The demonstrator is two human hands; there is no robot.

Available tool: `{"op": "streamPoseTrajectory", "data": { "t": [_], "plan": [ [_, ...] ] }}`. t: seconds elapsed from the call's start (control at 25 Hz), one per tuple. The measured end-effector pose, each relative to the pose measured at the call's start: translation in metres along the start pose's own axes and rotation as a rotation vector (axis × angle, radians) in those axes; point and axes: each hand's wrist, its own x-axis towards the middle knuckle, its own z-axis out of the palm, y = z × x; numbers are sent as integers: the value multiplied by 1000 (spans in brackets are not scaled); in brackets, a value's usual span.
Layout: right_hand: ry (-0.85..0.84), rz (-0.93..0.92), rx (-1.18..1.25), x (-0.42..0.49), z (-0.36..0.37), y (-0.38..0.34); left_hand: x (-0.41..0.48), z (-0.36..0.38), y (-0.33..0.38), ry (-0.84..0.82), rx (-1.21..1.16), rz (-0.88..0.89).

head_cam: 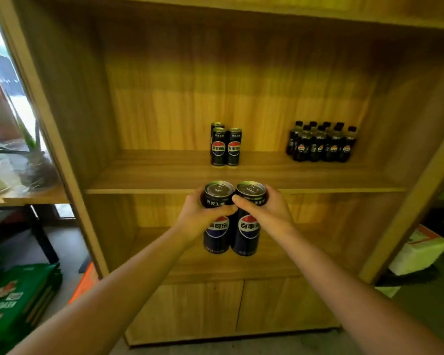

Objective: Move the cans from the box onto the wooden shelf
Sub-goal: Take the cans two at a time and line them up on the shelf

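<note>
I hold two tall black cola cans side by side in front of the wooden shelf (241, 172), just below its board's front edge. My left hand (199, 219) grips the left can (217, 237). My right hand (269, 213) wraps around the right can (248, 234). Both cans are upright and touch each other. Three matching cans (226, 147) stand on the shelf board, straight behind the held pair. The box is out of view.
Several small dark bottles (322, 143) are grouped at the shelf's right end. Left of the cabinet are a table with a potted plant (34, 160) and green cartons (21, 298) on the floor. A white box (418, 252) lies at the right.
</note>
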Motion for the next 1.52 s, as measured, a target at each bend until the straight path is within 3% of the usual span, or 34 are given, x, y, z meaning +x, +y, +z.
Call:
{"op": "streamPoseTrajectory", "data": {
  "t": [0.52, 1.52],
  "plan": [
    [-26, -35, 0, 207, 3, 49, 208, 15, -6, 232, 11, -54],
    [101, -23, 103, 300, 31, 105, 319, 6, -57, 266, 13, -55]
  ]
}}
